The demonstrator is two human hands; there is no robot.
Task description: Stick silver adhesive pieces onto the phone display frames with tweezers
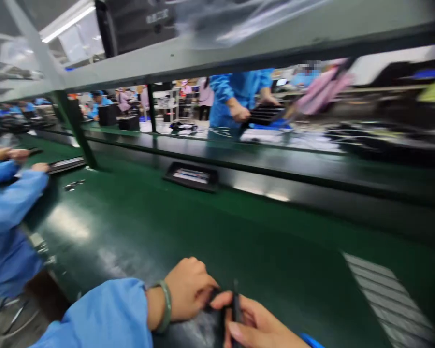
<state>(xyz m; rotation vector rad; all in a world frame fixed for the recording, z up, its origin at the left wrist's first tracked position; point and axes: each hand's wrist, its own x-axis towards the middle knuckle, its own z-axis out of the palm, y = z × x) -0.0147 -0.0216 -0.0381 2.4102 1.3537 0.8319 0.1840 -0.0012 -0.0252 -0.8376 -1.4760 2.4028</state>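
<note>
My left hand (186, 290), with a green bangle on the wrist and a blue sleeve (101, 319) behind it, is curled around a small dark part (213, 296). My right hand (253, 321) comes in from the lower edge and pinches a thin black strip (236, 303), which stands upright between the fingers. The two hands nearly touch above the green bench mat (188, 232). Much of the dark part is hidden by my fingers, and motion blur hides how it joins the strip.
A co-worker's blue sleeves (10, 193) reach in at the left, near a long dark strip (67, 165). A black tray (190, 176) rests on the green surface. A grey ribbed mat (391, 299) lies at the right. A grey shelf (203, 53) runs overhead.
</note>
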